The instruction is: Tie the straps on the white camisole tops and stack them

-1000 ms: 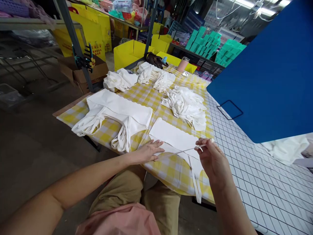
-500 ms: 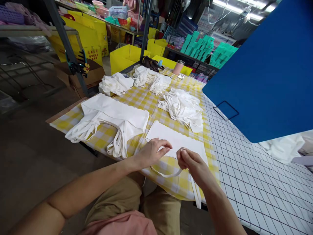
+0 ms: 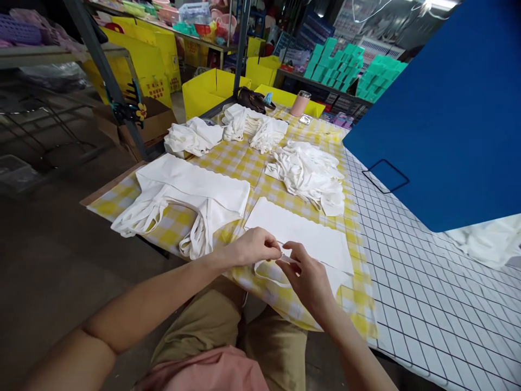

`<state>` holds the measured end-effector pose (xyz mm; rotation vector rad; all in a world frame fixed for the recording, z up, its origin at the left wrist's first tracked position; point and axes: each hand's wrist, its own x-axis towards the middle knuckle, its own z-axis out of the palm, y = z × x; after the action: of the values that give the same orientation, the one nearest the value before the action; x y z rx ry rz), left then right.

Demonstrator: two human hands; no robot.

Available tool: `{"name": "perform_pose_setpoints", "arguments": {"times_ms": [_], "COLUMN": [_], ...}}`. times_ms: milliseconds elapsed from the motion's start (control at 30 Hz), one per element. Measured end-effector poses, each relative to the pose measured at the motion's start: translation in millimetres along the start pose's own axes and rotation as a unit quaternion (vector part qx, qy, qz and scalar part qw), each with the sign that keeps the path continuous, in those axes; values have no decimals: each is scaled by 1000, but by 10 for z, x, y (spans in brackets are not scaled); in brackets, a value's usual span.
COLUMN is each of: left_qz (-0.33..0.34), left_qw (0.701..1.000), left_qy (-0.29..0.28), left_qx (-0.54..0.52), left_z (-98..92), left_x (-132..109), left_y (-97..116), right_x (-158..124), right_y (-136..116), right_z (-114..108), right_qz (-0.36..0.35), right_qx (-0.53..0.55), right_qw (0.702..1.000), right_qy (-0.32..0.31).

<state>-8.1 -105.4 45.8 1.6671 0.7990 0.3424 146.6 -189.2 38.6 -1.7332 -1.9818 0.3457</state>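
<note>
A white strappy top (image 3: 301,231) with a scalloped edge lies flat on the checked cloth in front of me. One of its thin straps (image 3: 271,279) loops toward the table's near edge. Above the top, my left hand (image 3: 256,248) is closed in a pinch at a bit of white strap. My right hand (image 3: 307,277) meets it there, thumb and forefinger curled around the same white bit; fingers partly hide it. To the left lies a neat stack of similar white tops (image 3: 191,182), their straps hanging toward me.
A crumpled white heap (image 3: 307,171) lies beyond the top, with more white piles (image 3: 193,137) farther back. A pink tumbler (image 3: 300,103) and a dark bag (image 3: 254,100) stand at the far end. A blue panel (image 3: 443,125) overhangs the wire grid (image 3: 423,293) at right.
My right hand has moved left to meet my left hand, and its fist has loosened into a finger grip. My left hand's fingers have closed to a pinch.
</note>
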Motion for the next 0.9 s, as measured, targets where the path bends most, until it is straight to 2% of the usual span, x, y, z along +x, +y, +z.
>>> {"name": "perform_pose_setpoints", "arguments": {"times_ms": [67,133,233,267,333,367,433,533,633,733,900], "left_qz": [-33,-66,-77,-62,9,55,141,198,201,197,158], "left_qw": [998,994,990,994,996,984,934,867,842,845,895], "left_qy": [-33,-60,-97,-88,-23,16,55,8,-11,-3,31], "left_qx": [-43,-70,-59,-30,86,166,322,458,500,497,417], "left_z": [-17,-25,-33,-37,-47,-53,-59,-49,-19,9,10], "left_x": [41,84,169,206,294,343,440,560,640,693,758], "left_y": [-63,-118,-195,-225,-293,-327,-378,-395,-374,-382,-457], "right_x": [-53,-94,-94,-73,1,51,159,300,376,404,448], "right_y": [21,45,94,118,181,220,307,426,502,540,557], "right_z": [66,105,131,139,161,178,221,299,364,396,386], "right_qz": [-83,-137,-153,-139,-85,-50,18,91,114,118,114], "right_qx": [-91,-155,-173,-158,-104,-70,-7,42,52,55,53], "right_qw": [991,976,969,974,987,992,997,994,991,990,990], "right_qy": [53,74,85,88,92,88,71,51,49,50,58]}}
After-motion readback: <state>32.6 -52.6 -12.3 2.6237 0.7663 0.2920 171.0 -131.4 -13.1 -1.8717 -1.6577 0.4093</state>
